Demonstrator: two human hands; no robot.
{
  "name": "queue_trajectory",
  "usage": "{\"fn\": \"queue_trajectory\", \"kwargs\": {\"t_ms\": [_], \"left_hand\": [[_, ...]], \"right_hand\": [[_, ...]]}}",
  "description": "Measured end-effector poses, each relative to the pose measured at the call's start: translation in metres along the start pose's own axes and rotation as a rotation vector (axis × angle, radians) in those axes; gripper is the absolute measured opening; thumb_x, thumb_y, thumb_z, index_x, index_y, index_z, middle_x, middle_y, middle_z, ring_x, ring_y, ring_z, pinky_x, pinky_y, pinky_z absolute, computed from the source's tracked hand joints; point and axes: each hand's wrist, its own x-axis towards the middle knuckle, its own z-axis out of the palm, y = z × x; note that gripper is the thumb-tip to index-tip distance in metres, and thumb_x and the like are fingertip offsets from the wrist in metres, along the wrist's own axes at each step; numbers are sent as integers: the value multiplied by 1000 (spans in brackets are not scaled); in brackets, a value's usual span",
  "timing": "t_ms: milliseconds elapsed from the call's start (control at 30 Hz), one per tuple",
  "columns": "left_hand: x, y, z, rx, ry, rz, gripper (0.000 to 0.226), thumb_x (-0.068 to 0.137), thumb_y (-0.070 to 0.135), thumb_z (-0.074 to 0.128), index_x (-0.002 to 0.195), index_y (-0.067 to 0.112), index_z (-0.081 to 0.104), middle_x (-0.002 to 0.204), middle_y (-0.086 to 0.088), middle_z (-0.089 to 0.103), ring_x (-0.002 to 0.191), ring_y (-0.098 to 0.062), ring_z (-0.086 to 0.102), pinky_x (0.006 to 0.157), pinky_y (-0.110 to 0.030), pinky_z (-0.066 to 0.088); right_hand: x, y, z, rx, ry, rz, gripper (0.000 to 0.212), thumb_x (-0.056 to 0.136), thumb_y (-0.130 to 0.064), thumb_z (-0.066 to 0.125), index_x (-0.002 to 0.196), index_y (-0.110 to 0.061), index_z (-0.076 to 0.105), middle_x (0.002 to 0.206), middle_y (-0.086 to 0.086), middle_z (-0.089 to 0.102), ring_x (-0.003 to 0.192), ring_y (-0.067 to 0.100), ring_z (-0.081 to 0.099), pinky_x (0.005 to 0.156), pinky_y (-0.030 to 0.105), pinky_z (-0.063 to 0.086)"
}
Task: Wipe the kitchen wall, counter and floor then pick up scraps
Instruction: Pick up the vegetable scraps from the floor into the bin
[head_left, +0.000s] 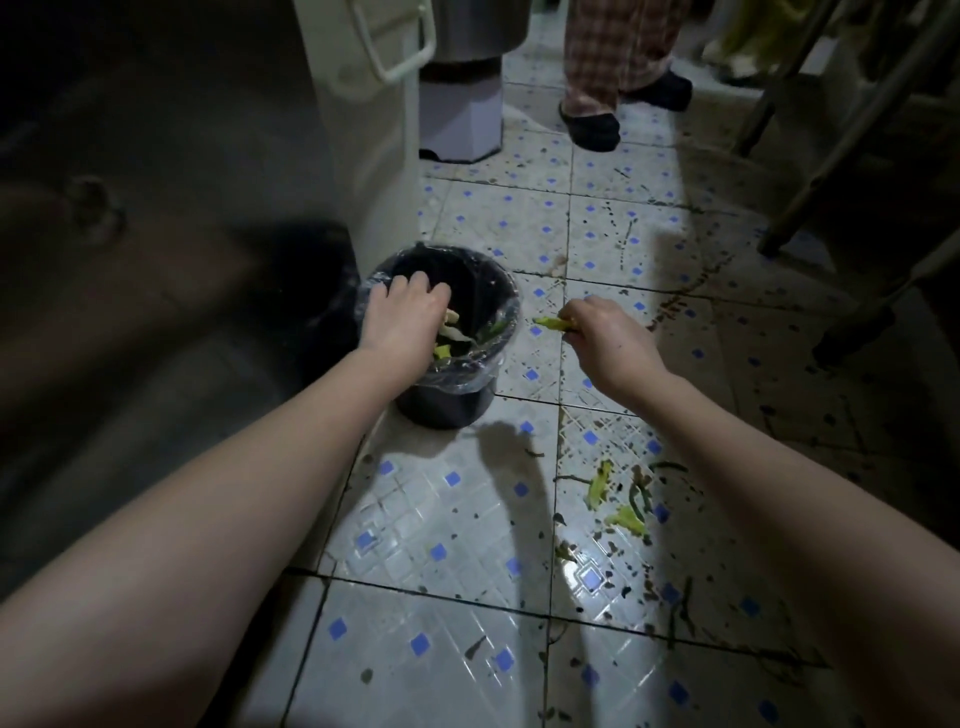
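Right hand (597, 332) grip pinches a limp green peel (550, 323); left hand (405, 312) (grip unclear) over round plastic-lined bin (447, 410).

Far off, a person in checked trousers (613, 52) and dark slippers (592, 127) stands between a lilac-based bin (460, 117) on the left and furniture legs (784, 228) on the right.

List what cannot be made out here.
Head view throughout.
Left hand: fingers curl into the bin, hiding any grip.
Bin's depth: dark, covered by that hand.
Scrap pinched by right hand: too small to identify.
Standing person: cut off above the legs by the top edge.
Surface at left: too dark.
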Motion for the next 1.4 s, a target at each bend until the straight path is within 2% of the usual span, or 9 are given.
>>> {"fn": "queue_trajectory", "kwargs": {"t_ms": [133, 267, 467, 667, 733, 900, 1067, 1233, 1400], "left_hand": [[-2, -9, 4, -17, -26, -32, 55, 84, 2, 59, 134, 17, 41, 130, -10, 47, 122, -31, 45, 97, -41, 36], [-6, -17, 6, -23, -36, -32, 56, 84, 3, 60, 135, 16, 41, 130, -10, 47, 123, -31, 44, 96, -41, 37], [-15, -33, 10, -9, -35, -79, 55, 82, 3, 61, 132, 16, 42, 130, -11, 47, 119, -31, 45, 92, -41, 38], [-23, -45, 14, 11, -40, -117, 46, 86, 9, 58, 129, 16, 44, 129, -12, 46, 115, -32, 47, 89, -40, 39], [-25, -46, 15, 12, -37, -119, 44, 87, 9, 57, 128, 16, 45, 127, -11, 48, 114, -32, 47, 88, -41, 39], [-24, -36, 14, 2, -41, -98, 42, 86, 8, 58, 125, 16, 46, 124, -11, 49, 112, -31, 48, 88, -40, 39], [-17, -13, 15, -18, -48, -58, 44, 87, 6, 55, 129, 16, 45, 124, -10, 48, 114, -31, 47, 91, -40, 38], [-9, 25, 16, -43, -42, 22, 35, 90, 14, 53, 125, 16, 47, 122, -10, 50, 110, -32, 49, 87, -42, 38], [0, 64, 22, -21, 25, 145, 33, 93, 25, 50, 123, 14, 47, 120, -11, 51, 106, -31, 51, 83, -41, 40]], "right_hand": [[19, -15, 4, 7, 3, -24, 12, 93, -14, 54, 104, -12, 57, 101, 9, 57, 95, 28, 51, 65, 32, 34], [37, -29, 9, 23, 21, -40, 12, 92, -14, 53, 103, -12, 58, 101, 9, 57, 94, 29, 51, 67, 38, 43], [57, -54, 23, 30, 17, -98, 25, 89, -5, 53, 112, -11, 59, 108, 13, 57, 100, 33, 51, 67, 33, 35], [62, -76, 35, 31, -46, -156, 53, 85, 4, 52, 133, -17, 52, 125, 12, 55, 115, 32, 50, 86, 42, 44], [61, -76, 34, 30, -46, -170, 54, 84, 4, 52, 134, -16, 51, 127, 13, 55, 115, 33, 51, 87, 43, 45], [50, -58, 32, 5, -23, -141, 48, 86, 2, 50, 131, -13, 54, 122, 14, 58, 112, 35, 52, 88, 43, 47], [31, -30, 25, -77, -14, -96, 57, 81, 12, 49, 130, -15, 54, 117, 14, 59, 107, 34, 52, 85, 42, 45], [5, 8, 18, -134, -26, -39, 57, 83, 11, 49, 134, -15, 49, 126, 12, 56, 112, 33, 49, 94, 40, 40], [-30, 46, 13, -147, -43, 37, 51, 86, 5, 50, 133, -16, 50, 127, 10, 56, 115, 31, 48, 96, 40, 37]]}}
